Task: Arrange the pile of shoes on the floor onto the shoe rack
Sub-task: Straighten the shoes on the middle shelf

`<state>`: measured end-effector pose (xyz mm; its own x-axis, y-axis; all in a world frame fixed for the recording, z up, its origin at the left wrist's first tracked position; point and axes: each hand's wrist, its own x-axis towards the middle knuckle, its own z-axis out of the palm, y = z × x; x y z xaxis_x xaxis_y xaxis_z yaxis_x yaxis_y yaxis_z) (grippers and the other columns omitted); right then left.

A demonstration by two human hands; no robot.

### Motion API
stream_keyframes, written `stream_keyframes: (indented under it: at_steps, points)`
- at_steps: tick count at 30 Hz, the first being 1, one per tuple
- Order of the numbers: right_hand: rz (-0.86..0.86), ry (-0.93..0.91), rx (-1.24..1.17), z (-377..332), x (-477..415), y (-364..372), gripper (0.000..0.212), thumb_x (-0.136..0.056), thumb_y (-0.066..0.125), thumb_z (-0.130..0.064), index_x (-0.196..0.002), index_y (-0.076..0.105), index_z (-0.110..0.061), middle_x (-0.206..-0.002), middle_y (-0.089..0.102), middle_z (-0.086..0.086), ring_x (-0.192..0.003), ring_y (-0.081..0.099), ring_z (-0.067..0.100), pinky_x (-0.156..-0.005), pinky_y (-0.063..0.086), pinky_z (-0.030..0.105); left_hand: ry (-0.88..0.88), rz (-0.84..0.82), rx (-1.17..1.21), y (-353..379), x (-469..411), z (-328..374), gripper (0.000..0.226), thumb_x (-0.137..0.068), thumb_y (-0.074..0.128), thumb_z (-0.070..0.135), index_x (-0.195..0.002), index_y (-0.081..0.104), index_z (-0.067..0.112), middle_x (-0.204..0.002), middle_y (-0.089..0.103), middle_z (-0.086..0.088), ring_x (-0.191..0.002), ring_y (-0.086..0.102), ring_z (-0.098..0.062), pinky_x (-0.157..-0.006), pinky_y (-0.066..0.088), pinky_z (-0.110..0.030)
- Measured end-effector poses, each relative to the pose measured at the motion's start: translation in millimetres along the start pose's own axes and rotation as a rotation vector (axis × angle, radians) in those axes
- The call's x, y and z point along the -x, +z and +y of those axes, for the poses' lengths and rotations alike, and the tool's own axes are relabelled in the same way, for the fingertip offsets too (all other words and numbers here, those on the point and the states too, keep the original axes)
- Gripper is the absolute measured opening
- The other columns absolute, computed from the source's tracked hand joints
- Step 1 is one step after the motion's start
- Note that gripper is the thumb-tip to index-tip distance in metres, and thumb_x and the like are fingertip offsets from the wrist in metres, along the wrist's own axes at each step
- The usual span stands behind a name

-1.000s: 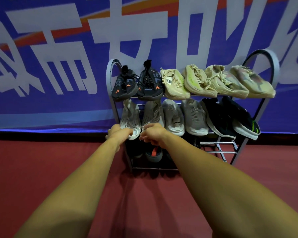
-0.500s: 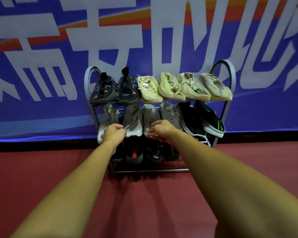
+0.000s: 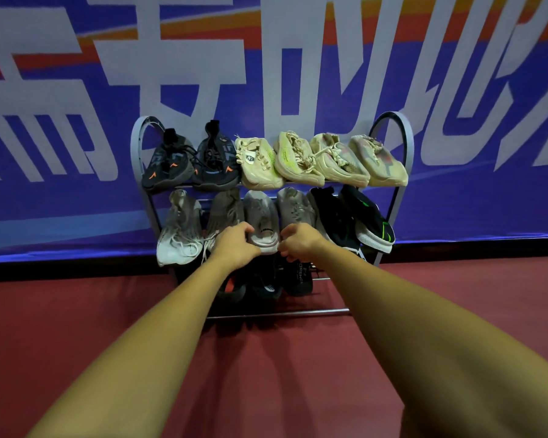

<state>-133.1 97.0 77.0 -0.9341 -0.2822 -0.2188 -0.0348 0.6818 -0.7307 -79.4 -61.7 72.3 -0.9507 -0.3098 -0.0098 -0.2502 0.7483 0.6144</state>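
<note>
Head view: bare forearms (image 3: 171,327) cross the red floor (image 3: 60,311) and hide part of the dark shoes (image 3: 298,279) on the rack (image 3: 406,147) bottom tier. On the middle tier the left hand (image 3: 234,249) grips a grey shoe (image 3: 263,218) by the toe. The right hand (image 3: 301,243) is curled beside it, its hold unclear. Both hands have shifted right. The banner (image 3: 45,74) hangs behind.

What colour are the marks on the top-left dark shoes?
Orange, on the dark shoes; head view shows it.

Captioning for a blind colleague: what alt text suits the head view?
A left hand and right hand flank the toe of a grey shoe on the middle shelf of a shoe rack. Six sneakers fill its top shelf.
</note>
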Motion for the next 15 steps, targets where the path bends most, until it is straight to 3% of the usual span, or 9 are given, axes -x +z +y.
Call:
stream_keyframes:
  at_steps: [4, 15]
  points:
    - [-0.013, 0.022, 0.030, -0.6, -11.0, 6.7, 0.038, -0.086, 0.063, -0.014, -0.125, 0.062, -0.015, -0.105, 0.074, 0.012, -0.072, 0.068, 0.021, -0.044, 0.040, 0.021, 0.084, -0.028, -0.240, 8.8, -3.2, 1.1, 0.065, -0.076, 0.072, 0.031, -0.137, 0.050, 0.030, -0.129, 0.050, -0.015, -0.121, 0.046, -0.037, -0.103, 0.043, -0.042]
    - [-0.110, 0.042, -0.012, -1.3, -11.6, 10.8, 0.028, -0.091, 0.066, -0.023, -0.113, 0.059, -0.007, -0.097, 0.064, 0.012, -0.080, 0.070, 0.028, -0.044, 0.042, 0.024, 0.131, 0.115, -0.489, 26.6, -14.4, 5.3, 0.035, -0.091, 0.064, 0.034, -0.125, 0.055, 0.031, -0.128, 0.054, -0.015, -0.124, 0.046, -0.034, -0.099, 0.038, -0.043]
